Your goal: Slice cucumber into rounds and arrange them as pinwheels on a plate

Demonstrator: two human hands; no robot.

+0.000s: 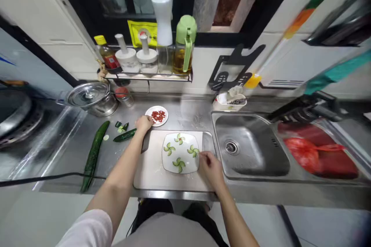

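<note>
A white square plate [185, 139] lies on the cutting board [150, 170], bearing several cucumber flowers [179, 164] made of curved green slices. The top flower has a red centre. My left hand [144, 124] is at the lower left rim of a small round dish [165, 110] with chopped red pieces [158, 116] in it. Its fingers are closed; what they pinch, if anything, is hidden. By the right rim of the square plate, my right hand [211, 169] has its fingers curled together, and whether they hold anything is too small to tell.
Left of the board lie a whole cucumber [94, 152], a cut cucumber piece [124, 136] and scraps. A lidded pot [101, 102] and a jar [124, 97] stand behind. The sink [252, 146] is at right. Above, a rack [147, 77] carries seasoning containers.
</note>
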